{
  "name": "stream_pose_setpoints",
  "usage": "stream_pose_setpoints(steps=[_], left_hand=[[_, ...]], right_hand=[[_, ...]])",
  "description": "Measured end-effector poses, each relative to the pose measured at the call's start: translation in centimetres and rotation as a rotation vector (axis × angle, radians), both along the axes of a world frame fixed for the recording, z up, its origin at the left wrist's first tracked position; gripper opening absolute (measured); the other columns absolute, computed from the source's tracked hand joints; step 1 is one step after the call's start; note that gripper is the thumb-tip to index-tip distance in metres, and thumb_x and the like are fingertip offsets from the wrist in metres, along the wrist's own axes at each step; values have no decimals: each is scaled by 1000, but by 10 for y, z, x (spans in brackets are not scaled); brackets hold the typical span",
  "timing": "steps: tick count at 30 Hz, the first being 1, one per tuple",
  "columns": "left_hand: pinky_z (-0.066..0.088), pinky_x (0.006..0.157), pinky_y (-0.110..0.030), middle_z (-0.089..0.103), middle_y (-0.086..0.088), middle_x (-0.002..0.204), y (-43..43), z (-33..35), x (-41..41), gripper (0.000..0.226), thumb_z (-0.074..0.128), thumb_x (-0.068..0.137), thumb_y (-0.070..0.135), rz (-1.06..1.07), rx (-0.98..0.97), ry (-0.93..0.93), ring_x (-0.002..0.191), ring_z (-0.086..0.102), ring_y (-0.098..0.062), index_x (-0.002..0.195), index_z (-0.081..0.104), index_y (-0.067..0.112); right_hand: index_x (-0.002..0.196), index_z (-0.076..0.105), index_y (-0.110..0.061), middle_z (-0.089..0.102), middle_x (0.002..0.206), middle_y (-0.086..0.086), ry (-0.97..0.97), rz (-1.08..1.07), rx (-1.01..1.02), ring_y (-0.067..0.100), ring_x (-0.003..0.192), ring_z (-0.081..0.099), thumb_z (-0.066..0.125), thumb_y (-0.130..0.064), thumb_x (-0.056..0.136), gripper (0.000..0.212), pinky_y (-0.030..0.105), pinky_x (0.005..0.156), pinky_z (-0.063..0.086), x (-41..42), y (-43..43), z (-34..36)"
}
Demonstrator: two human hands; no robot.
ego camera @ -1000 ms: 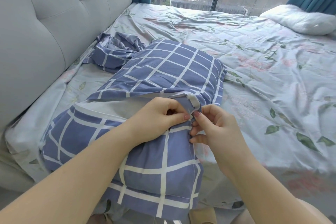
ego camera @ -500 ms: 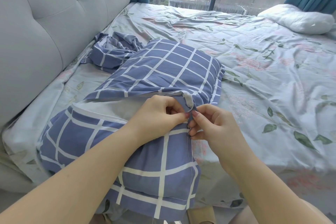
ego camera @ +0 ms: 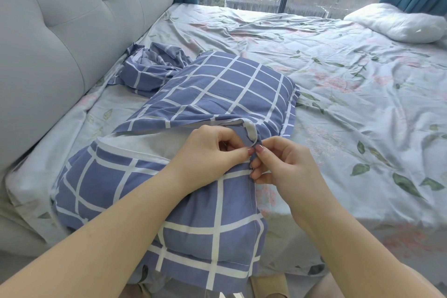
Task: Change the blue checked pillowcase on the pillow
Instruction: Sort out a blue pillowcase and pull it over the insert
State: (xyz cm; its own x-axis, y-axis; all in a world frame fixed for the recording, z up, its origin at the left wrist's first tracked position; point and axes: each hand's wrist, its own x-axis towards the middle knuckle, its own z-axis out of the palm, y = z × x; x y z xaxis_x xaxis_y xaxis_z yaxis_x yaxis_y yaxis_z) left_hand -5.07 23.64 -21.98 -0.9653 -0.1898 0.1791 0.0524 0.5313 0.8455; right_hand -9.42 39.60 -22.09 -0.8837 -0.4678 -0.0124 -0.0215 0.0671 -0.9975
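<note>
A pillow in a blue checked pillowcase (ego camera: pixel 225 89) lies lengthwise on the bed's near left part. The case gapes open across its middle, and the white pillow (ego camera: pixel 154 145) shows in the gap. My left hand (ego camera: pixel 212 152) and my right hand (ego camera: pixel 283 164) meet at the right end of that opening. Both pinch the pillowcase edge there between thumb and fingertips. A second crumpled blue checked pillowcase (ego camera: pixel 150 68) lies behind the pillow, near the headboard.
A grey tufted headboard (ego camera: pixel 72 26) runs along the left. The floral bedsheet (ego camera: pixel 350 104) spreads to the right, with a bare white pillow (ego camera: pixel 396 24) at the far right corner. A window and teal curtains stand behind. A slipper (ego camera: pixel 268 285) sits on the floor below.
Both hands stay pinched at the same spot on the opening's edge. They have shifted only slightly, and the view has moved a little.
</note>
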Motion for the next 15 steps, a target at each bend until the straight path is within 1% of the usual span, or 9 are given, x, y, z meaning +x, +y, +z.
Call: stream_pose_setpoints(steps=[1, 4, 5, 6, 8, 11, 13, 14, 15], left_hand=[[44, 62, -18, 68, 3, 68, 0, 0, 1, 12, 75, 83, 25, 10, -9, -8, 61, 54, -2, 74, 74, 16], [47, 65, -23, 69, 3, 69, -1, 1, 1, 6, 75, 82, 19, 9, -28, -10, 65, 59, -8, 76, 75, 17], [46, 64, -21, 67, 4, 68, -1, 1, 2, 6, 75, 82, 18, 6, -34, 0, 65, 58, -7, 76, 74, 15], [42, 61, -16, 63, 7, 65, -2, 1, 2, 8, 75, 83, 18, 9, -48, 13, 63, 55, -5, 76, 73, 14], [36, 61, -10, 55, 11, 65, -2, 1, 3, 12, 74, 84, 17, 18, -95, 32, 62, 51, 0, 75, 68, 13], [35, 64, -9, 51, 9, 70, -3, 1, 3, 16, 72, 86, 14, 9, -144, 58, 66, 49, 1, 73, 63, 16], [35, 64, -9, 51, 9, 72, -6, 2, 2, 15, 71, 87, 14, 1, -144, 57, 67, 49, 0, 74, 63, 15], [34, 64, -10, 53, 7, 72, -9, 2, 1, 14, 70, 88, 15, 1, -134, 50, 67, 49, -2, 75, 65, 13], [35, 64, -11, 54, 6, 73, -10, 3, 1, 13, 70, 88, 17, 1, -120, 42, 68, 49, -3, 76, 66, 12]], right_hand=[[88, 65, 0, 62, 63, 3, 1, 1, 5, 16, 57, 59, 53, -5, 99, 17, 27, 59, 52, 0, 0, 0], [86, 65, -1, 62, 63, 3, -8, -11, 6, 16, 56, 59, 53, -4, 98, 17, 26, 59, 53, 0, 0, 1], [87, 65, -1, 63, 63, 4, -14, -17, 4, 16, 56, 58, 53, -4, 98, 17, 25, 58, 52, 0, 0, 1], [88, 65, -1, 63, 64, 4, -21, -23, 1, 16, 56, 58, 53, -4, 98, 16, 24, 58, 52, 0, 0, 1], [89, 65, 0, 63, 65, 5, -29, -24, -1, 16, 56, 58, 54, -5, 98, 16, 23, 57, 52, 0, -1, 0], [89, 66, -1, 65, 66, 5, -10, -21, 25, 15, 57, 58, 57, -6, 97, 13, 22, 57, 52, 0, -2, 1], [89, 70, -7, 68, 72, 3, 61, -9, 78, 14, 61, 61, 67, -9, 90, 4, 25, 60, 52, -1, -1, 2], [88, 71, -12, 70, 77, 1, 140, -8, 138, 15, 65, 63, 74, -12, 85, 4, 27, 63, 52, -2, 0, 2], [88, 73, -16, 70, 81, -2, 235, -14, 215, 14, 68, 64, 79, -15, 80, 11, 26, 65, 52, -3, 2, 1]])
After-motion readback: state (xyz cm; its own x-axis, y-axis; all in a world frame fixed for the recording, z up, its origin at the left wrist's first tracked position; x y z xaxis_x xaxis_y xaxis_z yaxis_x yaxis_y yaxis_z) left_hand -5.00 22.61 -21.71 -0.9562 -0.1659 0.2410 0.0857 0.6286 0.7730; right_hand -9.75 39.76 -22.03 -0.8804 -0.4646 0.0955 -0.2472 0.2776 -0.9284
